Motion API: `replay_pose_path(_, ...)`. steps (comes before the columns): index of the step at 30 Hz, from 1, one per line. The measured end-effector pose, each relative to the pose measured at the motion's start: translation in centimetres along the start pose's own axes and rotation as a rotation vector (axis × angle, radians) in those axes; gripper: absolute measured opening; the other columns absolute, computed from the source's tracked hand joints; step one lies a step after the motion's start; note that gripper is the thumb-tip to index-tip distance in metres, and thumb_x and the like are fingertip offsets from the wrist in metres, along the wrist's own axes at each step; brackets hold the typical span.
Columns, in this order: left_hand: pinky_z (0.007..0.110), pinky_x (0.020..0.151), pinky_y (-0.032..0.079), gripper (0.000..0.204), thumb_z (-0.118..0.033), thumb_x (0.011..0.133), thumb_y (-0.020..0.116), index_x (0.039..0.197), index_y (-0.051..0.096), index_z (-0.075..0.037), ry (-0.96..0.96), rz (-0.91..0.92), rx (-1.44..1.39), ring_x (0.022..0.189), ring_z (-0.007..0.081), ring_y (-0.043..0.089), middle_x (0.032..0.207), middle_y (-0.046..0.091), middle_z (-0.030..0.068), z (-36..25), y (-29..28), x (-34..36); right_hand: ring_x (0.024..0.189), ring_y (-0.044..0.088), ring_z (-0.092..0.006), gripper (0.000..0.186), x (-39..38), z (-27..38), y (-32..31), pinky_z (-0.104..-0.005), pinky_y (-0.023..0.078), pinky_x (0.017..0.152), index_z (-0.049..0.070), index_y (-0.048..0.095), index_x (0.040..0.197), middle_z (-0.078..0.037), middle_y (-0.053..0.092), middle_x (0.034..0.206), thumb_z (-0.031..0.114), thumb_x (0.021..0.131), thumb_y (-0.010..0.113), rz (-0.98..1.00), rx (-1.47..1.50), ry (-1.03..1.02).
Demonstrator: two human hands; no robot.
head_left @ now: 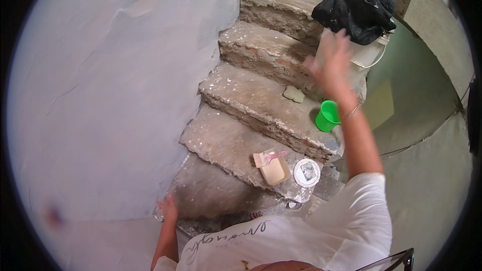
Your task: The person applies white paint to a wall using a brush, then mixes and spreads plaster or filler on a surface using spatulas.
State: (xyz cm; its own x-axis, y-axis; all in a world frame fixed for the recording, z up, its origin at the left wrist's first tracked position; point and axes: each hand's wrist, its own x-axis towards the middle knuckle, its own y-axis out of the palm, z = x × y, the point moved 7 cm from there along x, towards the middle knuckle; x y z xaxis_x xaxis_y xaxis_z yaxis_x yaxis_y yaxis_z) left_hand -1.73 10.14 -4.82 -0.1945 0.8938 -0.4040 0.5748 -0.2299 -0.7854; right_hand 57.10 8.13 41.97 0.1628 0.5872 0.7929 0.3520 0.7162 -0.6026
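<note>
1. My left hand (169, 207), well left of the green cup (327, 116) and nearer me: fingers loosely open, nothing visible in them; contact with the wall (115, 100) I cannot tell.
2. One paintbrush (271, 157) across one cream tray (275, 174), a step below the cup.
3. One pale scalloped pad (293, 94), left of the cup on its step.
4. One round white tub (307, 172), nearer me than the cup.
5. My right hand (331, 65), just beyond the cup: motion-blurred, fingers spread, apparently empty; whether they touch the bucket I cannot tell.
6. One white bucket (362, 56), beyond the cup and rightward, one black plastic bag (354, 10) over it. I'd judge the bucket stiff, heavy if filled, best lifted by its handle (369, 66); the bag light, soft, slippery, best pinched at a fold.
</note>
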Motion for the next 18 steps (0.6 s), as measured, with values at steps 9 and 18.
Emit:
replay_pose_path(9,0.044,0.114,0.016,0.053,-0.042,0.095,0.047,0.118,0.057,0.005,0.33,0.102,-0.121,0.138,0.0495,0.014,0.138,0.021,0.0454,-11.9,3.6,-4.2,0.133,0.028,-0.047,0.071,15.3,-20.1,-0.1,-0.0606,0.029,0.103,0.027,0.033,0.145,-0.02,0.028,0.149,0.055,0.084,0.058,-0.22,-0.602,0.074)
replay_pose_path(18,0.042,0.11,0.027,0.045,-0.029,0.084,0.068,0.117,0.056,0.0,0.821,0.153,-0.165,0.136,0.0463,0.024,0.141,0.025,0.0399,-35.2,3.3,-11.1,0.093,0.056,-0.0367,0.012,15.0,-25.2,2.7,-0.0468,0.047,0.073,0.015,0.06,0.092,-0.014,0.055,0.094,0.024,0.087,0.055,-0.328,-0.402,0.006)
